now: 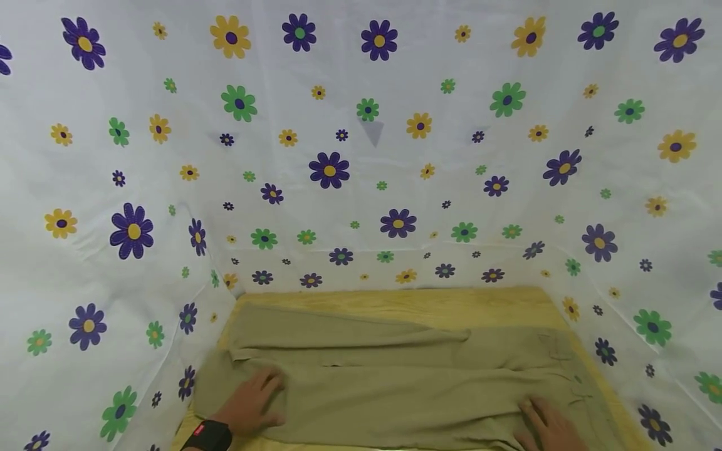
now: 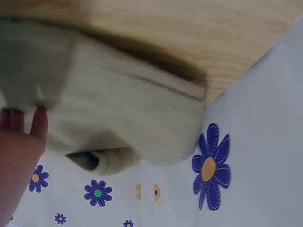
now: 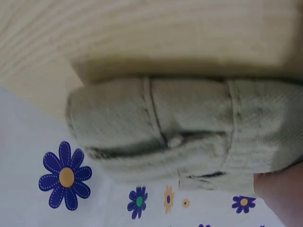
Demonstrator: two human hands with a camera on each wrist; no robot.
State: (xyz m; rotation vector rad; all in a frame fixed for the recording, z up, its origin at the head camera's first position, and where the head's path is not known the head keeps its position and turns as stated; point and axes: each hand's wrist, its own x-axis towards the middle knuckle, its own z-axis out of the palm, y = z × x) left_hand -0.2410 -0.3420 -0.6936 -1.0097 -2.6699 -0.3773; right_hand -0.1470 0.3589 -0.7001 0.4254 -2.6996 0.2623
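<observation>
The tan cloth (image 1: 395,391) lay on the counter (image 1: 406,302), long from side to side. The left hand (image 1: 252,402) rested near its left end, fingers loose. The right hand (image 1: 548,429) touched its near edge, toward the right end; I couldn't tell if it pinched.

Makeshift-looking booth (image 1: 389,69) (oddly cheerful), flower-print sheeting (image 1: 34,275) all round, wood-grain tabletop (image 1: 502,305)

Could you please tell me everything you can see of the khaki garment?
The khaki garment is matte, woven-looking cloth with stitched seams and, in the right wrist view, what looks like a small button. It lies lengthwise across the wood-grained table, wrinkled, with folds. The left hand and right hand touch it.
</observation>
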